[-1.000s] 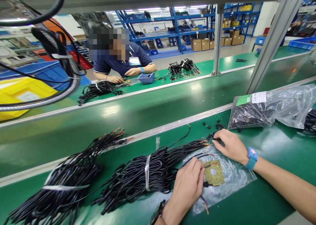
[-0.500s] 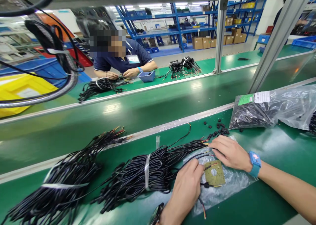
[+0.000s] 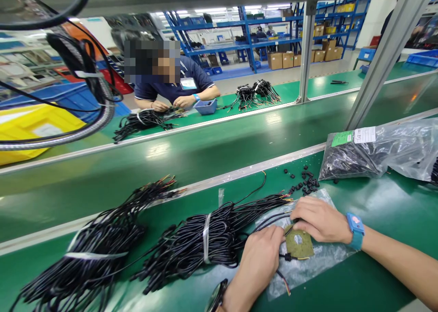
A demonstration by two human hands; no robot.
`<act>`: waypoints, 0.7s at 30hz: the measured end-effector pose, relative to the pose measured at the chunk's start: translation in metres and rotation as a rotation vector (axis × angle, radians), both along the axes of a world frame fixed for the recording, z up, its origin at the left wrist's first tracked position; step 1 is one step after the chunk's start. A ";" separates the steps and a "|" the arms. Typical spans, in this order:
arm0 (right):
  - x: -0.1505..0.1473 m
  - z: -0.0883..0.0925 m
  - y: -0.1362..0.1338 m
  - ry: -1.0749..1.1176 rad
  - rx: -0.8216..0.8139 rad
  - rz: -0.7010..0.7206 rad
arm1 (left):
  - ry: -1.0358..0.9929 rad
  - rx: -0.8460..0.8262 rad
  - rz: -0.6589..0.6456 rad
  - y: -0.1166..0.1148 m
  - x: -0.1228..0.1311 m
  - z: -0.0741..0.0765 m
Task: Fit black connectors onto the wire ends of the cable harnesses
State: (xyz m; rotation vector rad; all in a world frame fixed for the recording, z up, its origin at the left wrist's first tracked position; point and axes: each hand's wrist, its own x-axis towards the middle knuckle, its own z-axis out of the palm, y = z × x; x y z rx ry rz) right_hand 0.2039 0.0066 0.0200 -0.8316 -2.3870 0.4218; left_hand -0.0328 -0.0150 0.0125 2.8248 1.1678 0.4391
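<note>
My left hand (image 3: pixel 260 260) is closed on a black cable (image 3: pixel 284 257) whose end with coloured wires lies beside a small olive square pad (image 3: pixel 299 244). My right hand (image 3: pixel 316 218), with a blue wristband, curls its fingers over the top edge of that pad, pinching something small I cannot make out. The pad lies on a clear plastic sheet (image 3: pixel 318 252). Just to the left lies a tied bundle of black cables (image 3: pixel 201 239). Several small black parts (image 3: pixel 305 183) are scattered beyond my right hand.
A second cable bundle (image 3: pixel 96 252) lies at the left. A plastic bag of black parts (image 3: pixel 376 154) sits at the right. A conveyor belt (image 3: pixel 205 152) runs across; beyond it a seated person (image 3: pixel 171 81) handles cables beside a blue bin (image 3: pixel 206 106). A metal post (image 3: pixel 379 56) slants at right.
My right hand has drawn back from the scattered black parts to the olive pad. My left hand has stayed on the cable, shifting slightly.
</note>
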 end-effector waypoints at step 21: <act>0.002 -0.003 -0.001 0.167 -0.045 0.022 | -0.091 -0.184 0.023 0.003 -0.005 -0.005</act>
